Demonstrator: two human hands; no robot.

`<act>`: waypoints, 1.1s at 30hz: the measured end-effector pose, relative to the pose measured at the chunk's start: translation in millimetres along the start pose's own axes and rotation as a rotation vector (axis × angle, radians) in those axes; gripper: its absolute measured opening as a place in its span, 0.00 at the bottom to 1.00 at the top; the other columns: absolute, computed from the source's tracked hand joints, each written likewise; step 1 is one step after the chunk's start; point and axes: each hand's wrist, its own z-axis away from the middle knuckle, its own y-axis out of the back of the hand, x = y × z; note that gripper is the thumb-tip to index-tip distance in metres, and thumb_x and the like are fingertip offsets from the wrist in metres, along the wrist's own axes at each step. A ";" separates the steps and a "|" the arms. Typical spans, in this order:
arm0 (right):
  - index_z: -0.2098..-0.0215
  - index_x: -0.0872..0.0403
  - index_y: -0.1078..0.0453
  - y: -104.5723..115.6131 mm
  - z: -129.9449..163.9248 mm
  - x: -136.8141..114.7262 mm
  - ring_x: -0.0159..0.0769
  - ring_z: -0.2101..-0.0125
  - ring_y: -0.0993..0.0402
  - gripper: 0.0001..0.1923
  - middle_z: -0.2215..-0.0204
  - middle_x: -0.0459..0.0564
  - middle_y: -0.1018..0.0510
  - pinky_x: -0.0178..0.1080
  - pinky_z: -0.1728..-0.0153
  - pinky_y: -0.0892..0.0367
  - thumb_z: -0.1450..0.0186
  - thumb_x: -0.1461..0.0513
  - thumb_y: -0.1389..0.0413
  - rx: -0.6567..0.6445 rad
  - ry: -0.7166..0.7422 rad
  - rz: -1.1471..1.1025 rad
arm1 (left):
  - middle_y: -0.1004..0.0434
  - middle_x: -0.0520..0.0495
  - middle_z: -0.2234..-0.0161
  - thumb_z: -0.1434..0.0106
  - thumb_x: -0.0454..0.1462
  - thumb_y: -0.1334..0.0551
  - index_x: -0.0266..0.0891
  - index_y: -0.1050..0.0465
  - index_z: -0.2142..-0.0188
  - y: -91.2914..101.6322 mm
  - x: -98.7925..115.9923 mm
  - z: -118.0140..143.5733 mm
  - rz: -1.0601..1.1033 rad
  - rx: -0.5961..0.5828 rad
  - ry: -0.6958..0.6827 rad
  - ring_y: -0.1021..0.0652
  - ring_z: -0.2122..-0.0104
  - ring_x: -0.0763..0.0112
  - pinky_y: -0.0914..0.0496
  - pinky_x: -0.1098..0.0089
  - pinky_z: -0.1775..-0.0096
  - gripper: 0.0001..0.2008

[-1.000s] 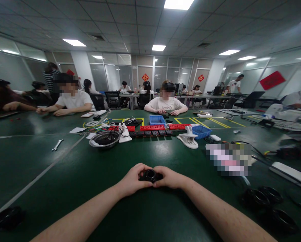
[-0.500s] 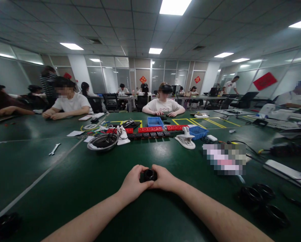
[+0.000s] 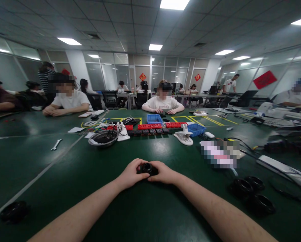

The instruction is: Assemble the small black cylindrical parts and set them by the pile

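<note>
Here the left hand [image 3: 130,174] and right hand [image 3: 164,173] meet around a small black ring-shaped plastic part [image 3: 147,168], fingers closed on it from both sides, apparently to steady it just above the dark green surface [image 3: 89,174]; similar black rings [image 3: 251,193] lie to the right.

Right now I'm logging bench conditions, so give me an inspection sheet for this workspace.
Surface: green table with pale lines.
Job's things: small black ring-shaped part, held between both hands.
Clutter: metal bowl, wrench, white clamp, blue bins, red and black strips, black rings at right, another black part at left.
Grippers: left hand and right hand both grip the part.
Cables: black cables at right; wires in the bowl.
Surroundings: seated people across the table, glass partitions, ceiling lights.
</note>
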 end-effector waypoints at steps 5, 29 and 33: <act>0.60 0.56 0.35 5.2 -1.4 4.5 0.31 0.69 0.34 0.18 0.68 0.45 0.29 0.33 0.69 0.40 0.50 0.62 0.42 -0.087 0.001 -0.141 | 0.36 0.50 0.66 0.51 0.38 0.38 0.39 0.34 0.60 2.5 -1.3 0.4 0.090 -0.054 -0.008 0.34 0.70 0.72 0.39 0.74 0.70 0.17; 0.63 0.57 0.34 8.9 -3.4 4.2 0.32 0.69 0.36 0.14 0.69 0.46 0.31 0.33 0.69 0.42 0.48 0.62 0.43 -0.099 0.062 -0.069 | 0.37 0.50 0.67 0.52 0.38 0.37 0.39 0.35 0.60 2.9 -3.6 -1.3 0.097 -0.059 0.017 0.34 0.71 0.73 0.39 0.74 0.71 0.18; 0.62 0.57 0.34 9.0 -3.6 6.2 0.32 0.68 0.36 0.14 0.69 0.46 0.31 0.33 0.68 0.41 0.48 0.62 0.43 -0.117 0.072 -0.086 | 0.37 0.50 0.67 0.52 0.39 0.37 0.39 0.35 0.60 3.5 -2.1 -1.2 0.102 -0.064 0.020 0.34 0.71 0.73 0.39 0.73 0.71 0.18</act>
